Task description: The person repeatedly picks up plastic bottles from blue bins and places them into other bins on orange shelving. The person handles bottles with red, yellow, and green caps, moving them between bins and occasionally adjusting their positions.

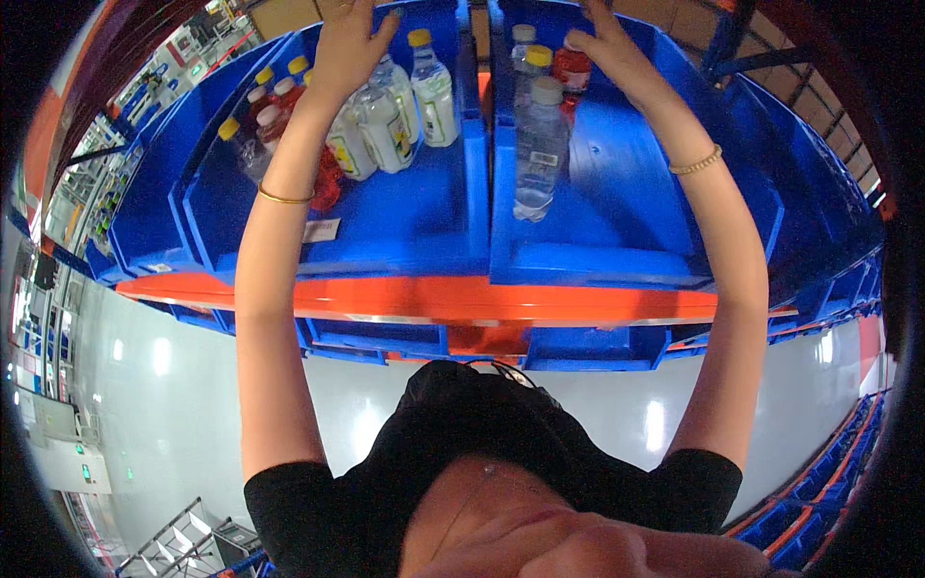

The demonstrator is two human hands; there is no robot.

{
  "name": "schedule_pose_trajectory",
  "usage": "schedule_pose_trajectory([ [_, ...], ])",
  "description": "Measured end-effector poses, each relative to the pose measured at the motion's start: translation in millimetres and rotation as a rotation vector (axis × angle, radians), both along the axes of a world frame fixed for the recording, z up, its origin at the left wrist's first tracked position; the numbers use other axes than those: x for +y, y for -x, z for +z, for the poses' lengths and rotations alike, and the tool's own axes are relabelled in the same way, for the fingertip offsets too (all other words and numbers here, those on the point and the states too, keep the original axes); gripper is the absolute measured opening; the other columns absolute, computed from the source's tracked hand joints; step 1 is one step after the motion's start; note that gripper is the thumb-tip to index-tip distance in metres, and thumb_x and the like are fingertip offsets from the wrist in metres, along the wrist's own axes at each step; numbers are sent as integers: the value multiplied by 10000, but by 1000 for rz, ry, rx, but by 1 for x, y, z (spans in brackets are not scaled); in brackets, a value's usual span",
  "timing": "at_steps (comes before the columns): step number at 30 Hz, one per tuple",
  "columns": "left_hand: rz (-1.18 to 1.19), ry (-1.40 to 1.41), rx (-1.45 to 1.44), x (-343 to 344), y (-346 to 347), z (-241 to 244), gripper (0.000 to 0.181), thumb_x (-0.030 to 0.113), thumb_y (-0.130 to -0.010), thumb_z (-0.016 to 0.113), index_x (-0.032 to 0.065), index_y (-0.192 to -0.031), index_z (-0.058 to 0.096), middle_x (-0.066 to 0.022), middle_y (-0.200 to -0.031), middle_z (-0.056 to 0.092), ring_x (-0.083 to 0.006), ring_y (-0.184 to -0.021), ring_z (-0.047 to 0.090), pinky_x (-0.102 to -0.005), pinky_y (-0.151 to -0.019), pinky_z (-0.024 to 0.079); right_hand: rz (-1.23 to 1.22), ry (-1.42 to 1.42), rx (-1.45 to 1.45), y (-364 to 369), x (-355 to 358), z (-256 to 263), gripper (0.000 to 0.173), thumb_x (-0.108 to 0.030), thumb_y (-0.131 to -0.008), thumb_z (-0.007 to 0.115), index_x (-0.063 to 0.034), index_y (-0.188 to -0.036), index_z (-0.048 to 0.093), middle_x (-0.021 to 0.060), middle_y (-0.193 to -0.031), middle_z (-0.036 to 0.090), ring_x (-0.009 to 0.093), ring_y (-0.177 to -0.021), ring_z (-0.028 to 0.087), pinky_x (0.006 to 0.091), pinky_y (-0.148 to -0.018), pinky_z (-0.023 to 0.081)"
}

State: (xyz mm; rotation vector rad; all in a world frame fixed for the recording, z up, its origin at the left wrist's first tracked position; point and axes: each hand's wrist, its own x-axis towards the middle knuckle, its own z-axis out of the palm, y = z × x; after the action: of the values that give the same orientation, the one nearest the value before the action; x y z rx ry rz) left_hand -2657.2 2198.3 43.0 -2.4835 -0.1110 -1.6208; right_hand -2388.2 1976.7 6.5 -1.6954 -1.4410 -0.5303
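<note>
My left hand [352,52] reaches over the left blue plastic bin [405,217], thumb apart from the fingers, with fingertips cut off by the top edge. Nothing shows in its grasp. Below and beside it stand bottles of white drink [381,130] and a yellow-capped bottle [433,97]. Dark red bottles with pale caps [269,123] are partly hidden by my left forearm. Over the right blue bin [621,209], my right hand [607,43] has its thumb at the white cap of a red bottle [571,72]; whether it grips is unclear. A clear bottle [542,152] stands nearer me.
An orange shelf beam [405,296] runs under the bins' front edges. More blue bins [376,336] sit on the shelf below. Another blue bin [802,195] adjoins at right. A white label [320,230] lies in the left bin. Cardboard boxes [665,18] are behind.
</note>
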Motion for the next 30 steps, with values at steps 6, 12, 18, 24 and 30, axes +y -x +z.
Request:
schedule_pose_trajectory([
  [6, 296, -103, 64, 40, 30, -42, 319, 247, -899, 544, 58, -1153, 577, -187, -1101, 602, -377, -980, 578, -469, -823, 475, 227, 206, -389, 142, 68, 44, 524, -284, -856, 582, -13, -1286, 455, 235, -1309, 460, 373, -1254, 409, 439, -1033, 342],
  [12, 231, 72, 235, 42, 6, -71, 270, 169, -842, 590, -1, -1051, 561, -216, -958, 613, -371, -936, 618, -430, -738, 538, 219, 384, -551, 138, 151, 19, 420, -259, -872, 555, -4, -1205, 536, 219, -1149, 597, 357, -1076, 570, 439, -920, 451],
  [18, 172, 209, 233, 21, 18, -69, 347, 278, -853, 611, 19, -1064, 519, -223, -992, 603, -382, -909, 629, -439, -701, 545, 202, 476, -407, 181, 98, 49, 286, -181, -904, 508, -20, -1136, 551, 181, -1109, 607, 333, -1063, 564, 449, -911, 436],
  [24, 410, 270, 379, -16, 31, -45, 393, 390, -871, 579, 49, -1061, 536, -214, -1079, 610, -357, -839, 658, -428, -671, 547, 110, 694, -465, 207, 83, 56, 433, -282, -893, 543, -20, -1236, 512, 189, -1166, 594, 348, -1129, 544, 417, -957, 429],
  [30, 170, 393, -148, 9, 46, -31, 462, 424, -839, 614, 92, -1160, 602, -166, -959, 681, -356, -854, 658, -365, -756, 531, 279, 347, -387, 196, 96, 57, 614, -442, -790, 653, 129, -999, 573, 304, -967, 623, 388, -936, 629, 425, -799, 506],
])
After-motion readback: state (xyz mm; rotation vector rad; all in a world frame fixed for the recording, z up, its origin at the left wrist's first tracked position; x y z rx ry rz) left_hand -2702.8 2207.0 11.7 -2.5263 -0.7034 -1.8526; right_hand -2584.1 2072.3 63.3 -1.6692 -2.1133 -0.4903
